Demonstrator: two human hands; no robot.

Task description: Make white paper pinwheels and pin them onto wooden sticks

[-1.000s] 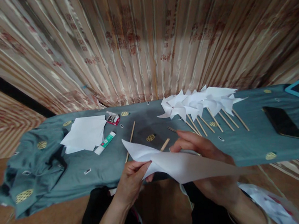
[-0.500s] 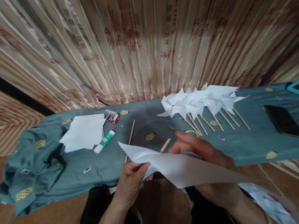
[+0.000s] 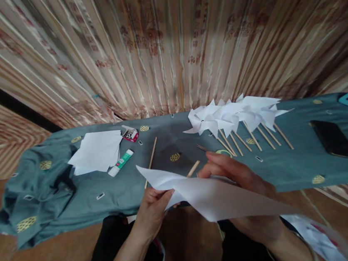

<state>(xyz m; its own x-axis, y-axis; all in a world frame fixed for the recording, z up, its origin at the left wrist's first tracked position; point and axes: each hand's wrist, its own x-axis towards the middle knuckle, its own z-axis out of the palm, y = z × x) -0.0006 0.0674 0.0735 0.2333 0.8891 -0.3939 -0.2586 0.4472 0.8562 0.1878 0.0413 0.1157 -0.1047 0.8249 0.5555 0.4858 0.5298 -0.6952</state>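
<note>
A white paper pinwheel [image 3: 213, 199] with folded, pointed blades is held up in front of me, over the near edge of the cloth. My left hand [image 3: 153, 210] pinches it near its middle, thumb on top. Behind its right-hand blade is my right hand [image 3: 239, 177], with bent fingers against the paper; its thumb and part of its palm are hidden. The end of a wooden stick [image 3: 193, 169] shows just beyond the paper, and I cannot tell whether it is joined to it. Another wooden stick [image 3: 151, 162] lies on the cloth, past my left hand.
Finished pinwheels [image 3: 238, 115] on sticks lie at the back right. To the left are stacked white sheets [image 3: 96, 152], a glue stick [image 3: 121, 163] and an opened red box of pins [image 3: 130, 134]. Scissors [image 3: 223, 153] lie beyond my right hand; a black phone [image 3: 334, 139] is farther right.
Both hands hold almost the same pose on the pinwheel. Only the view has shifted slightly.
</note>
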